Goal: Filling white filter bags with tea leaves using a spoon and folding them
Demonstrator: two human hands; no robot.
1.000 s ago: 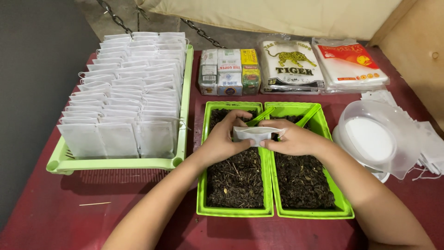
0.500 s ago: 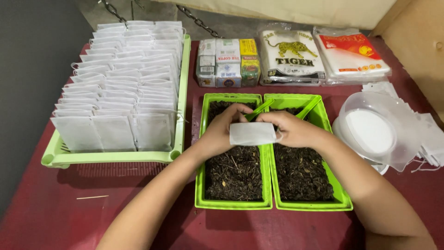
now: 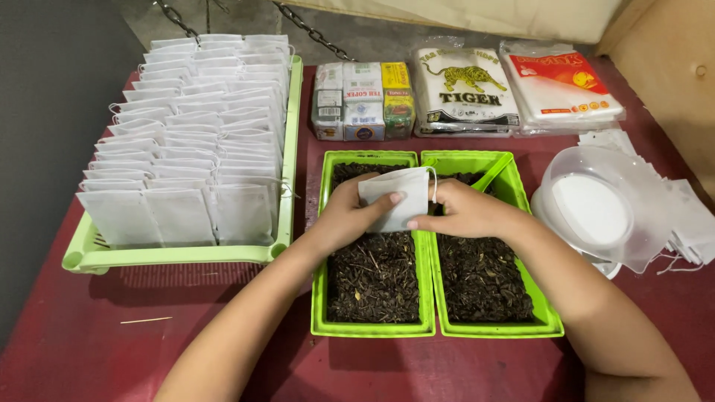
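1. Currently my left hand (image 3: 350, 216) and right hand (image 3: 465, 212) both pinch one small white paper filter bag with a drawstring (image 3: 396, 197), thumbs on its front face.
2. Bag sits above the seam between two green rectangular plastic trays of dark loose tea leaves: left tray (image 3: 372, 327), right tray (image 3: 555, 320).
3. Green plastic scoop (image 3: 493, 173) lies in the right tray's far corner, beyond my right hand.
4. Long light-green plastic basket (image 3: 171, 257) to my left holds rows of upright white bags.
5. Clear round plastic tub (image 3: 588, 208) and loose empty bags (image 3: 693, 223) lie to my right.
6. Small tea boxes (image 3: 363, 100) and two flat plastic packs (image 3: 514, 89) line the far edge of the dark red table (image 3: 89, 327).
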